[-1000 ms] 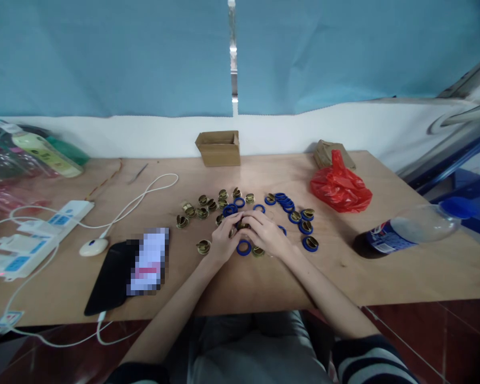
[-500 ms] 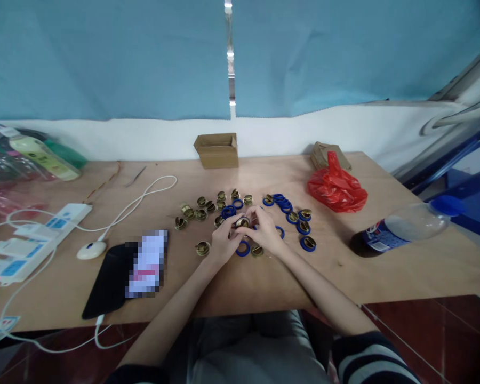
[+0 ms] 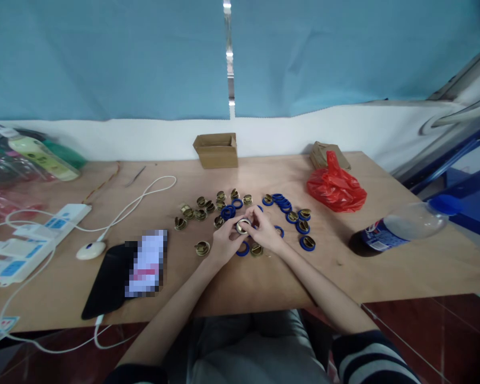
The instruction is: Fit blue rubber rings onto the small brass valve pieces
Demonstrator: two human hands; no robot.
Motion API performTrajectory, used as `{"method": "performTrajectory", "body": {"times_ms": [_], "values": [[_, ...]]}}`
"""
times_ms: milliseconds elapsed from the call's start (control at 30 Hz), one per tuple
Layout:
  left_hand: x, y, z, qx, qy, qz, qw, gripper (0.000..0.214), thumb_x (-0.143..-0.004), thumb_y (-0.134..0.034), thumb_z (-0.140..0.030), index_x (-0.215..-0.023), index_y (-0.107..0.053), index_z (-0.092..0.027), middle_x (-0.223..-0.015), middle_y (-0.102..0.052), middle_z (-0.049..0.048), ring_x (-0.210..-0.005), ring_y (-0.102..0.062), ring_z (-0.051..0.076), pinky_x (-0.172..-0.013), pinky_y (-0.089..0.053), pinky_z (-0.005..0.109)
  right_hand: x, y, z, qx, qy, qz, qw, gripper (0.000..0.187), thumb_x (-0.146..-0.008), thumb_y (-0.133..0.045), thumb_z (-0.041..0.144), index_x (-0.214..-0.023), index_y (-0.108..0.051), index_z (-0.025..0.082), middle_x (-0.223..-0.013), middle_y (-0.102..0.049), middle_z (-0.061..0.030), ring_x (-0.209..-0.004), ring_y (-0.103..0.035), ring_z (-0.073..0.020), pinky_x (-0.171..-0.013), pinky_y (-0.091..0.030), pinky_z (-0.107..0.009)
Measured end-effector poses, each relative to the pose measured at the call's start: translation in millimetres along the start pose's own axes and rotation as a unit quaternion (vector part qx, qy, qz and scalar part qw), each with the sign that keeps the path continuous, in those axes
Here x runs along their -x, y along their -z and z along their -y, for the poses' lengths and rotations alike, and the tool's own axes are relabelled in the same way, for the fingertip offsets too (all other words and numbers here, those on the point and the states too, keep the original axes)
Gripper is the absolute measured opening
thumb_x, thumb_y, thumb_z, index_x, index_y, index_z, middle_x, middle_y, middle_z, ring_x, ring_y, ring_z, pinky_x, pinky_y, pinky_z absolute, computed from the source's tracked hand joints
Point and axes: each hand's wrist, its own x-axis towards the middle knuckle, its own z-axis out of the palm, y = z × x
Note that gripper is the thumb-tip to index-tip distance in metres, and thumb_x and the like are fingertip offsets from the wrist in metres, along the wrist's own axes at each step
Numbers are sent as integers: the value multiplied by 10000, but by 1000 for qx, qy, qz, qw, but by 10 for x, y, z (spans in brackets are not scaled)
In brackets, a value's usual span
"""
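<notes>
Between the fingertips of both hands is a small round metal piece (image 3: 243, 226), its pale gold face turned up inside a dark rim. My left hand (image 3: 223, 242) grips its left side, and my right hand (image 3: 264, 232) pinches it from the right. Just below them lie a blue ring (image 3: 243, 248) and a brass-coloured round piece (image 3: 256, 249) with an upright fin. Several similar finned pieces (image 3: 200, 214) are scattered to the left. On the right, several finned pieces sit on blue rings (image 3: 308, 243), beside a row of overlapping bare blue rings (image 3: 282, 201).
A cardboard box (image 3: 216, 151) stands against the wall. To the right are a red plastic bag (image 3: 336, 186) and a lying drink bottle (image 3: 400, 226). A phone (image 3: 147, 264), a black flat object (image 3: 108, 282), a white mouse-shaped device (image 3: 91, 250) and a power strip (image 3: 44, 242) occupy the left.
The metal piece has turned in my fingers, so a pale flat face now shows where a darker brass side was visible. Both hands have stayed in nearly the same place.
</notes>
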Motion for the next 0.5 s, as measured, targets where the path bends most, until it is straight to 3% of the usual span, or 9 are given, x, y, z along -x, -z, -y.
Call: {"method": "performTrajectory", "body": {"times_ms": [233,500], "values": [[-6,8,-16,-2,-4,-3,1000,371,-846,-727,-284,-1196,-633,-204,-1052,-767,59,-816,-759,168,-715,-650,269,-1,10,40,39,15,-3,999,151,-881,-604,317,-915,-491,224,-745,-467,41,-657,-475,-138,-589,-411,-256],[-41,25,12,-29,-11,20,999,406,-844,-739,-260,-1227,-615,-209,-1065,-738,70,-847,-736,175,-739,-631,282,2,-24,-9,50,-31,-45,997,122,-846,-595,303,-872,-507,222,-700,-528,50,-595,-498,-134,-552,-403,-257]]}}
